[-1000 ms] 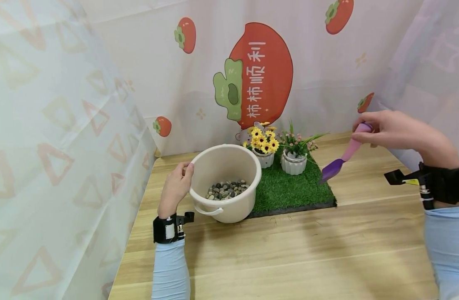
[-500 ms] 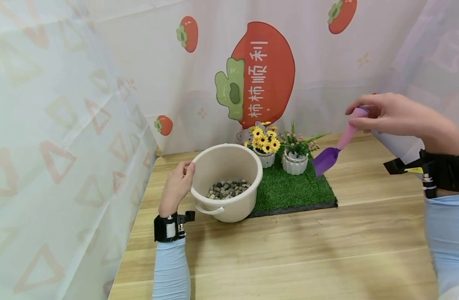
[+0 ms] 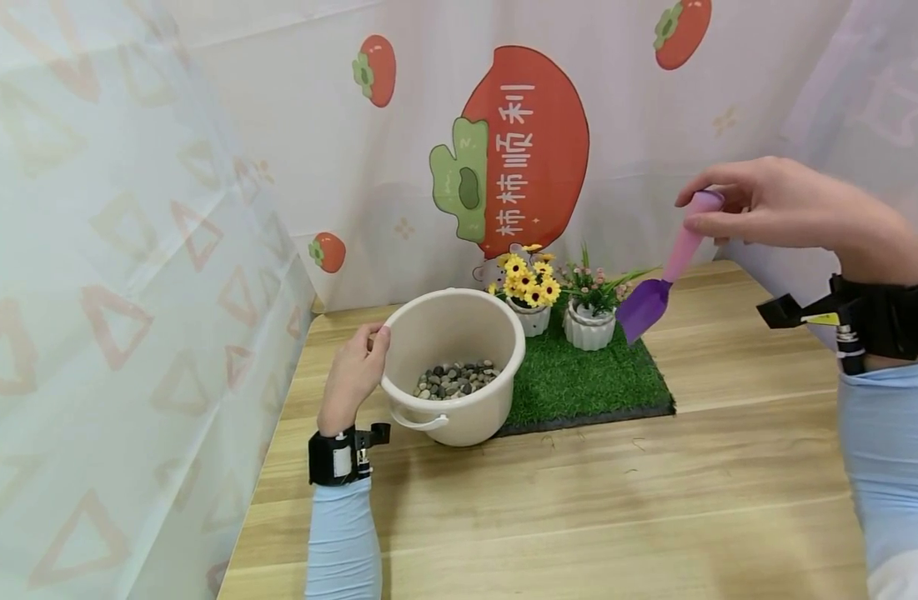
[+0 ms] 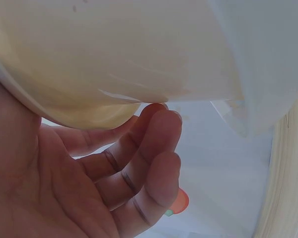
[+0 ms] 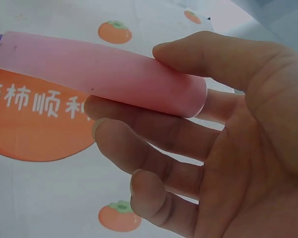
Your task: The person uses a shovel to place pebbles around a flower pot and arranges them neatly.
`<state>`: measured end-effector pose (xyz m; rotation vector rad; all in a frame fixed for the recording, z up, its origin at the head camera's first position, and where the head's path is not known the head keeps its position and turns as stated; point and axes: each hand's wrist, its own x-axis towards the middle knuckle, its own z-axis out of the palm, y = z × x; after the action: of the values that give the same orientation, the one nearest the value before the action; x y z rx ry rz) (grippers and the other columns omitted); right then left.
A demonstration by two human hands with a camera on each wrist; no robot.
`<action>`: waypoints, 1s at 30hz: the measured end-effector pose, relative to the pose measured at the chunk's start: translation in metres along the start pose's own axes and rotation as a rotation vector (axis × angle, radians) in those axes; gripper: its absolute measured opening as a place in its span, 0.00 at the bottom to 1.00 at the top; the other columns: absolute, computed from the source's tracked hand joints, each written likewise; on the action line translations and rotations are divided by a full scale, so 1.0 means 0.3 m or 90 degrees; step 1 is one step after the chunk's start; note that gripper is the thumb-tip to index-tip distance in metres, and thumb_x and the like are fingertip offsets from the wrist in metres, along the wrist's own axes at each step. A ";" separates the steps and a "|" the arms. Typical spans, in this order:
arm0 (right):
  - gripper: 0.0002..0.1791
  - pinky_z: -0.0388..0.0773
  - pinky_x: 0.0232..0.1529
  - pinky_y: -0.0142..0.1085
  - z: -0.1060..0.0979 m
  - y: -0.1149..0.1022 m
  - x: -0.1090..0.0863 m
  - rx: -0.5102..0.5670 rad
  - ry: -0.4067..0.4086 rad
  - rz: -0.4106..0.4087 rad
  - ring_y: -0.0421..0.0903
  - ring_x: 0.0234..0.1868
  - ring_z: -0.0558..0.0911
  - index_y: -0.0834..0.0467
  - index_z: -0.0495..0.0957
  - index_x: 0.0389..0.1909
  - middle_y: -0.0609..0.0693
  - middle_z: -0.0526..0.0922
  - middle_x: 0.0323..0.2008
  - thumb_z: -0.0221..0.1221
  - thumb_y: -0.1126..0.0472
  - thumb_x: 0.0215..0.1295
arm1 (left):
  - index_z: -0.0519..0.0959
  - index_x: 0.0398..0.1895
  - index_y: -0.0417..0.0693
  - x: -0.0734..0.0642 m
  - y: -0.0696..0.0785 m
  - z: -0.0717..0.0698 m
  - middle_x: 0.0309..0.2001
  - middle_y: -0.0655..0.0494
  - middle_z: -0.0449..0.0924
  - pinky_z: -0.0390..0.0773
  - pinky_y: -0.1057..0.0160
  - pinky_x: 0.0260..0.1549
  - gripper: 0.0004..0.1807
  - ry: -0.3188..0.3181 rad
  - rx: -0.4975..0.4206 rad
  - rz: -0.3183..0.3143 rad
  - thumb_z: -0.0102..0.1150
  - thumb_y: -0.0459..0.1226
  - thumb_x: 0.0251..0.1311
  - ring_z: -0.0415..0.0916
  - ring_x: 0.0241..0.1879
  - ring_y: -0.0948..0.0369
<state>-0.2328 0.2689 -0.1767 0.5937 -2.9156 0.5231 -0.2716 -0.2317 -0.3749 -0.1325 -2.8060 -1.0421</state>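
Observation:
My right hand (image 3: 796,204) pinches the end of a small trowel's pink handle (image 5: 104,72) between thumb and fingers. Its purple blade (image 3: 644,310) points down and left, overlapping the right side of the grass mat in the head view. My left hand (image 3: 353,375) grips the rim of a cream bucket (image 3: 474,423) at its left side, with the fingers curled under the rim in the left wrist view. Grey and tan pebbles (image 3: 455,380) cover the bucket's bottom. The bucket's handle (image 3: 421,423) hangs down at the front.
A square of artificial grass (image 3: 579,387) lies right of the bucket. At its back stand a white pot of yellow flowers (image 3: 531,320) and a white pot of pink flowers (image 3: 589,328). The wooden table (image 3: 579,517) meets a printed curtain (image 3: 398,192) behind.
My right hand has risen and shifted left with the trowel, whose blade has swung toward the pink flower pot. The left hand and the bucket have stayed in place.

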 end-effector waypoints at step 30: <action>0.12 0.67 0.29 0.32 -0.034 -0.312 0.181 -0.070 0.002 -0.158 0.43 0.27 0.74 0.47 0.78 0.49 0.47 0.78 0.28 0.57 0.48 0.70 | 0.67 0.69 0.48 -0.004 0.003 -0.007 0.47 0.41 0.82 0.79 0.53 0.39 0.34 -0.003 -0.003 0.003 0.32 0.60 0.73 0.81 0.44 0.47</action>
<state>-0.2445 0.1723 -0.1281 0.9197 -2.7885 0.3301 -0.2700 -0.2326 -0.3729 -0.1430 -2.8060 -1.0486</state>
